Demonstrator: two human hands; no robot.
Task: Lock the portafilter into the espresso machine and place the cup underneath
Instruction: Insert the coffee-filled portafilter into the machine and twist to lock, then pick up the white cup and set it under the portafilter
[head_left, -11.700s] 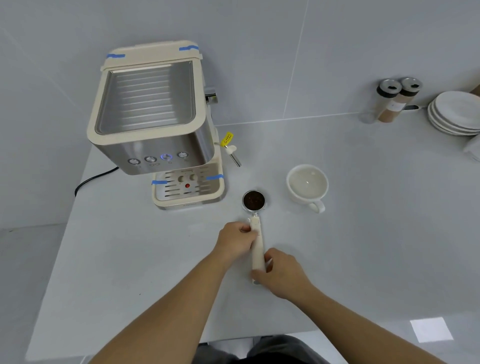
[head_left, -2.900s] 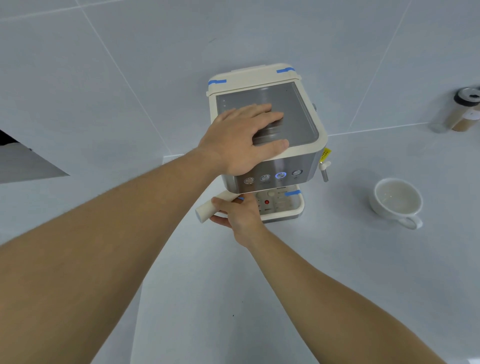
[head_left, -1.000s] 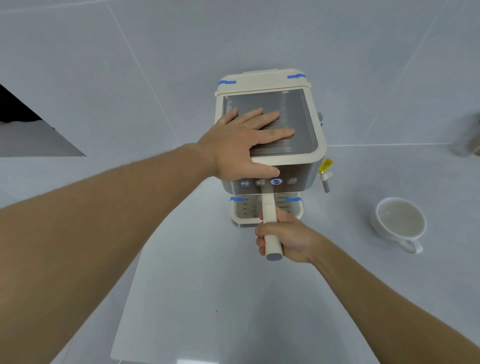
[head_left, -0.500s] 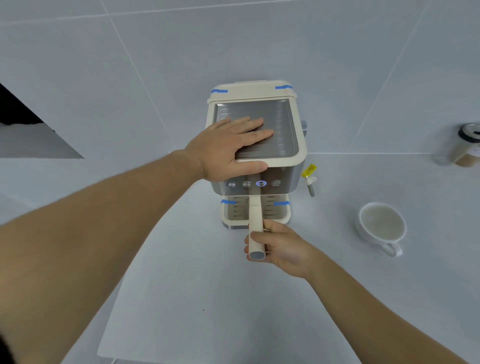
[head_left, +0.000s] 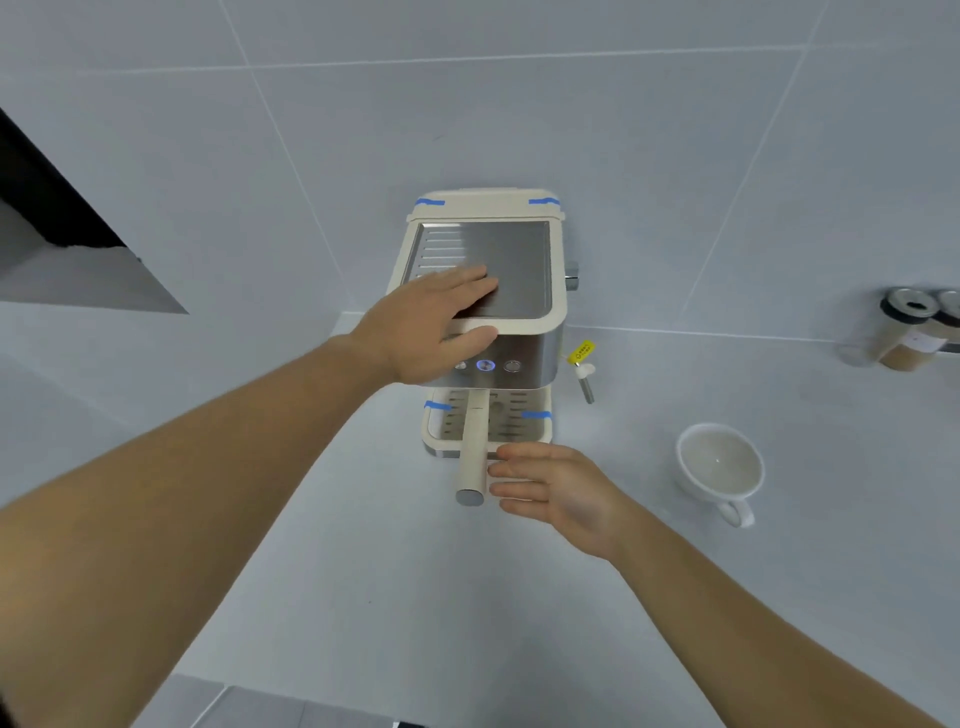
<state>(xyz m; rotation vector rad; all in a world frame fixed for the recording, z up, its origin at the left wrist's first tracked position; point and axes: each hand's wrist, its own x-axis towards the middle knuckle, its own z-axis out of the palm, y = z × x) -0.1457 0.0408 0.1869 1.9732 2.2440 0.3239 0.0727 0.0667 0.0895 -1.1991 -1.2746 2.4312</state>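
While your left hand (head_left: 434, 325) lies flat with fingers together on top of the espresso machine (head_left: 485, 291), your right hand (head_left: 558, 488) hangs open, fingers loosely extended beside the portafilter (head_left: 474, 447) handle sticking out front. Cup (head_left: 719, 470) sits apart, right.

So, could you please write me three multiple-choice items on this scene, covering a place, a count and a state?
1. Where is the cup?
A. on the drip tray
B. on the counter, right of the espresso machine
C. on top of the machine

2. How many front buttons glow blue?
A. one
B. two
C. three

3. What is the right hand doing?
A. gripping the portafilter handle
B. open beside the handle
C. holding the cup

Answers: 1 B, the cup stands apart from the machine; 2 A, one lit ring; 3 B, the fingers are spread, not closed round the handle.
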